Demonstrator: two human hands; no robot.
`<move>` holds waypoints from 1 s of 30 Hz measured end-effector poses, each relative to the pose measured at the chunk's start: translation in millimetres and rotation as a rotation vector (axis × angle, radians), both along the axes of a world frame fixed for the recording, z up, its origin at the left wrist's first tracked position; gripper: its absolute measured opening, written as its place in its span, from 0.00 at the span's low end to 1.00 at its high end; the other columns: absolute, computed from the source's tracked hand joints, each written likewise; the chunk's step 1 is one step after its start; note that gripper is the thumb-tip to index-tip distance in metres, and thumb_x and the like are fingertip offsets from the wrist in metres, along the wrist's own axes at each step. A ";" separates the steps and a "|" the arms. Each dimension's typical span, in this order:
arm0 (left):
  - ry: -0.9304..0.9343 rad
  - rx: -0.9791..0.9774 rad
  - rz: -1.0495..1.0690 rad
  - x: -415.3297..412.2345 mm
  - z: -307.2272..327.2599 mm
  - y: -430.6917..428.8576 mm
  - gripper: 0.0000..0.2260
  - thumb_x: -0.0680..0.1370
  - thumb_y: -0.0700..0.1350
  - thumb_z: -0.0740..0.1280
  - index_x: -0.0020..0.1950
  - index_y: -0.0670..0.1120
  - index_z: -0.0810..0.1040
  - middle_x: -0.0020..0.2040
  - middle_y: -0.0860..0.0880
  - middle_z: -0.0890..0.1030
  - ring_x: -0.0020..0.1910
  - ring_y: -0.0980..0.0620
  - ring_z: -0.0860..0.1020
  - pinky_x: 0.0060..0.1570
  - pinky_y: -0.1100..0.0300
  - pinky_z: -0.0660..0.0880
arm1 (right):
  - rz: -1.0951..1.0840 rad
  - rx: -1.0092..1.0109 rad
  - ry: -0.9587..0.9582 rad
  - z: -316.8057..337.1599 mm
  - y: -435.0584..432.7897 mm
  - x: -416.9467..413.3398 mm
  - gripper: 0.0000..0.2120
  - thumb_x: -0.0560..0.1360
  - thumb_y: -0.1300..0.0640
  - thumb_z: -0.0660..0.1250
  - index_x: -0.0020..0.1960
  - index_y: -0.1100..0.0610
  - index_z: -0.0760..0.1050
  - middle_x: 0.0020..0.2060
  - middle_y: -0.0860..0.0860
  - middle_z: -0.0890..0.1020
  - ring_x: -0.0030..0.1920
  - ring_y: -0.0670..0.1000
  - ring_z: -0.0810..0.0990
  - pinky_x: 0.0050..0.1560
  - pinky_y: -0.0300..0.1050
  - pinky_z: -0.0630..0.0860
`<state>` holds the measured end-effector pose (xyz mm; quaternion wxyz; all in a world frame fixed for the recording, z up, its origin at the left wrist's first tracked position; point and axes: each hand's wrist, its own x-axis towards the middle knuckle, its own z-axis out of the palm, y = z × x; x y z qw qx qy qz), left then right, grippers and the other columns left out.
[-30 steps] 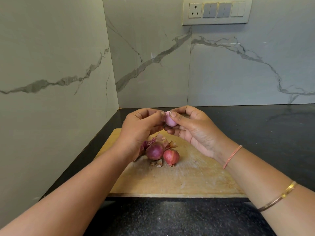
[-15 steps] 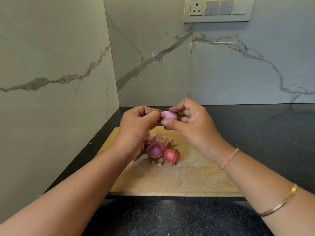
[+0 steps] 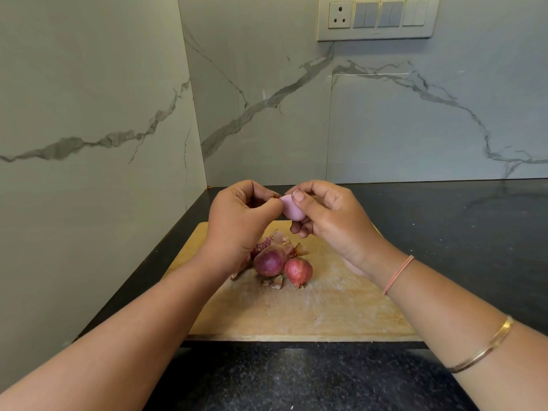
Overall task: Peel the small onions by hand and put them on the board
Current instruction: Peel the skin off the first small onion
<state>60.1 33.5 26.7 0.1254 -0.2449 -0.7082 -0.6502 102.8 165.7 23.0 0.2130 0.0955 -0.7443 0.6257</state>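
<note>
A pale pink peeled onion [image 3: 291, 209] is held in the air above the wooden board [image 3: 311, 310]. My right hand [image 3: 329, 215] grips it between thumb and fingers. My left hand [image 3: 240, 218] pinches at its top left end, where a scrap of brown skin shows. Two unpeeled red onions lie on the board below: a darker one [image 3: 269, 261] and a redder one [image 3: 298, 272] to its right. Loose dry skins [image 3: 284, 241] are piled behind and around them.
The board lies on a black stone counter [image 3: 444, 232] in a corner, with marble walls at the left and back. A switch panel [image 3: 376, 17] sits high on the back wall. The counter's front part [image 3: 296, 378] is speckled.
Both hands have turned the peeled onion slightly and stayed at about the same height above the board. The two onions on the board have not moved.
</note>
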 end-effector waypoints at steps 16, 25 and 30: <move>-0.075 0.093 -0.003 -9.6 -4.1 -3.4 0.06 0.74 0.37 0.69 0.41 0.48 0.80 0.36 0.52 0.82 0.36 0.57 0.80 0.38 0.66 0.77 | 0.211 -0.434 -0.277 6.0 7.2 0.6 0.06 0.75 0.63 0.66 0.51 0.63 0.78 0.39 0.55 0.78 0.31 0.46 0.77 0.33 0.34 0.75; -0.149 0.042 -0.019 -6.2 -1.7 -1.6 0.09 0.75 0.36 0.66 0.41 0.48 0.83 0.42 0.46 0.84 0.46 0.48 0.83 0.49 0.58 0.80 | 0.191 -0.465 -0.249 4.7 8.8 -1.2 0.12 0.75 0.65 0.66 0.58 0.66 0.73 0.40 0.57 0.79 0.31 0.48 0.79 0.33 0.37 0.77; -0.018 -0.041 -0.004 -3.0 -1.3 -2.6 0.07 0.75 0.39 0.69 0.42 0.50 0.83 0.40 0.49 0.85 0.44 0.50 0.83 0.51 0.54 0.80 | 0.178 -0.413 -0.243 4.6 8.7 -0.6 0.11 0.74 0.64 0.68 0.55 0.66 0.75 0.40 0.57 0.80 0.32 0.48 0.79 0.32 0.37 0.76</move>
